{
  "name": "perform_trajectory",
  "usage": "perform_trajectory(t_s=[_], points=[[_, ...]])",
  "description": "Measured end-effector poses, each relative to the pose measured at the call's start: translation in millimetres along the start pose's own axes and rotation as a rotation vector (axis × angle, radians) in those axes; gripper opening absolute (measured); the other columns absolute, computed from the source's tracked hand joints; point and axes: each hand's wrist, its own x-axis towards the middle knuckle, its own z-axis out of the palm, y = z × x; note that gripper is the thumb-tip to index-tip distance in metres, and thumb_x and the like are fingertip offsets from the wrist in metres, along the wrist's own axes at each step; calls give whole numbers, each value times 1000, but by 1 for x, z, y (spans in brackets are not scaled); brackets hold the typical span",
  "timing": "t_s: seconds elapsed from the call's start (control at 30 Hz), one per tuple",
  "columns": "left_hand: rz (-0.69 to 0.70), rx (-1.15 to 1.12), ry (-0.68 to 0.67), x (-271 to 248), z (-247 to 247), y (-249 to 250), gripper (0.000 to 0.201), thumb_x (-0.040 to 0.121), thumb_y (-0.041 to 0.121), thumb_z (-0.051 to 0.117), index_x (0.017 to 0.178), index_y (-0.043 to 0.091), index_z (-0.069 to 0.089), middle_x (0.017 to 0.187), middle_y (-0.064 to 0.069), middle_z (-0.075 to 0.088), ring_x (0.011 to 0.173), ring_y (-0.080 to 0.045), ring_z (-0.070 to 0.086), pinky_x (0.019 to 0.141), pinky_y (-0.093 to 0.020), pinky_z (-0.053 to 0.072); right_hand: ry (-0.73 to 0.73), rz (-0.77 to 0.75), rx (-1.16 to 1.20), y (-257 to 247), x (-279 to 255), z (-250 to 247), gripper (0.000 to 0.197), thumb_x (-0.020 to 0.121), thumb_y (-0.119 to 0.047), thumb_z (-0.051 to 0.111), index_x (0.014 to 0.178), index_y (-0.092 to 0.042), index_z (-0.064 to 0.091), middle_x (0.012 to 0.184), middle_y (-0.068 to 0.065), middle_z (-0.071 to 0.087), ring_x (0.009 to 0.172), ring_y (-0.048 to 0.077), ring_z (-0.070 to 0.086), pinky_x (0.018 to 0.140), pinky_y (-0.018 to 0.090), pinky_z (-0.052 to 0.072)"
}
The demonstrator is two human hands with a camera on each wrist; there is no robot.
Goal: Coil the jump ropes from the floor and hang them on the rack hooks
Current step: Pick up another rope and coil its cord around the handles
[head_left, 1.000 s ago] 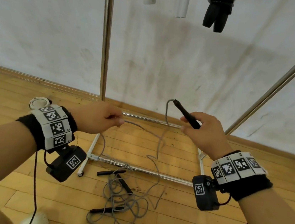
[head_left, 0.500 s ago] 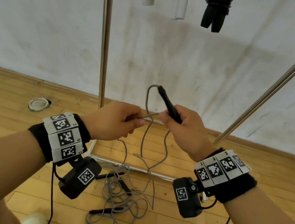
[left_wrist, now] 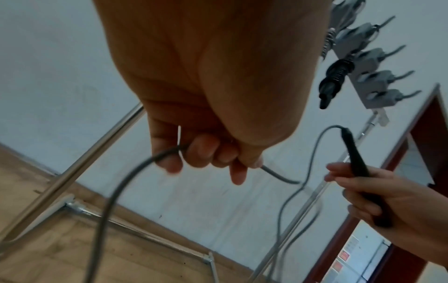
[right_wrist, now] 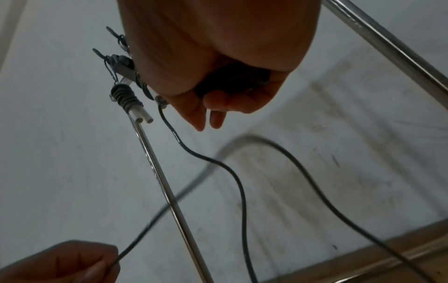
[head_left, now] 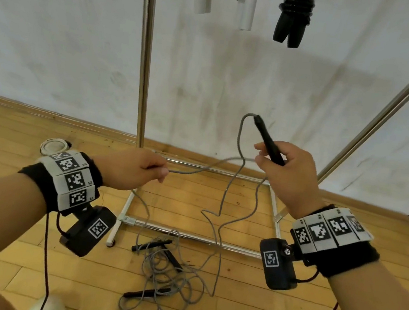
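Note:
My right hand [head_left: 283,168] grips the black handle [head_left: 268,141] of a grey jump rope, tip pointing up and left. Its grey cord [head_left: 230,184] arcs from the tip, loops down in front of the rack and runs left to my left hand [head_left: 139,170], which pinches the cord [left_wrist: 135,172] in curled fingers. From there the cord drops to a tangle [head_left: 165,278] on the wooden floor with other black handles [head_left: 152,245]. In the left wrist view my right hand [left_wrist: 378,197] holds the handle [left_wrist: 361,170]. Coiled ropes [head_left: 292,16] hang at the top of the rack.
The metal rack's upright pole [head_left: 143,70] stands between my hands and the white wall; its base bars [head_left: 188,235] lie on the floor above the tangle. A slanted pole [head_left: 383,112] rises at right. A round white object [head_left: 54,145] sits by the skirting. Grey hooks [left_wrist: 373,76] line the rack's top.
My hands have drawn apart again after meeting half a second ago: the left moved left and down along the cord, the right moved right with the handle. The cord now stretches between them.

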Motion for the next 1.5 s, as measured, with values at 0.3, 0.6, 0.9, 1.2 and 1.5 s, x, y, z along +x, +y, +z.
perform_trajectory(t_s=[0.3, 0.6, 0.9, 1.2, 1.5], points=[[189, -92, 207, -5, 7, 47, 28, 99, 40, 45, 87, 26, 66, 60, 1, 58, 52, -5, 54, 51, -17, 44, -344, -19, -7, -14, -24, 36, 9, 90, -32, 69, 98, -31, 72, 68, -19, 62, 49, -2, 51, 47, 11, 37], [162, -286, 190, -6, 5, 49, 26, 100, 39, 47, 83, 27, 61, 70, 5, 69, 61, -1, 63, 58, -12, 45, -277, -99, 17, -35, -22, 42, 20, 93, -32, 64, 77, -20, 63, 58, -3, 53, 49, 4, 45, 49, 19, 37], [59, -229, -41, -7, 4, 26, 22, 104, 25, 42, 88, 26, 56, 90, 6, 69, 84, 2, 62, 71, -6, 42, 2, -146, 97, -31, -10, 21, 17, 93, -28, 65, 78, -21, 63, 58, -14, 50, 50, 2, 41, 49, 14, 36], [-68, 0, -112, -5, 5, 1, 34, 105, 35, 36, 82, 29, 60, 71, 5, 58, 64, -6, 57, 64, -20, 47, 122, -91, 49, -13, 2, 9, 11, 93, -26, 64, 83, -29, 66, 71, -15, 58, 58, 2, 50, 54, 12, 40], [129, -42, 140, -6, 7, 39, 28, 101, 38, 45, 85, 29, 66, 57, 20, 55, 51, 0, 50, 54, -11, 39, -377, -134, -129, -21, -28, 49, 10, 92, -32, 64, 101, -31, 67, 71, -15, 57, 56, -1, 53, 53, 12, 38]])
